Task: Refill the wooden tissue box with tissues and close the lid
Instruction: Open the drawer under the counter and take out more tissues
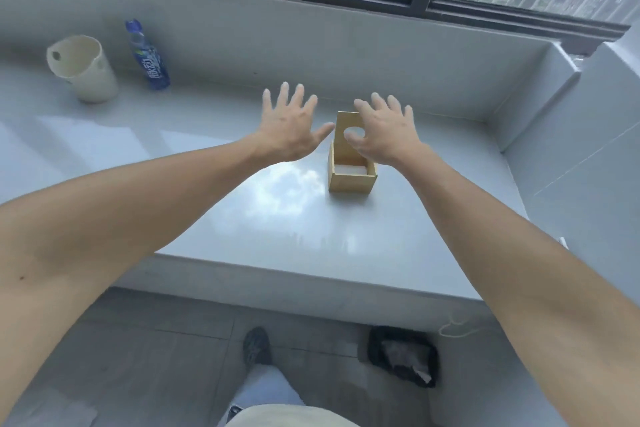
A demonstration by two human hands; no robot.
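A small wooden tissue box (351,180) stands on the glossy white sill, right of centre. Its lid (343,125) is raised upright at the back, with an oval hole in it. White tissues (349,169) lie inside the box. My right hand (382,132) hovers over the lid with fingers spread, partly covering it; whether it touches the lid is unclear. My left hand (289,126) is spread flat just left of the box, holding nothing.
A cream plastic cup (85,68) and a blue drink bottle (149,57) stand at the far left of the sill (207,204). A raised ledge borders the right side. A black bag (403,355) lies on the floor below.
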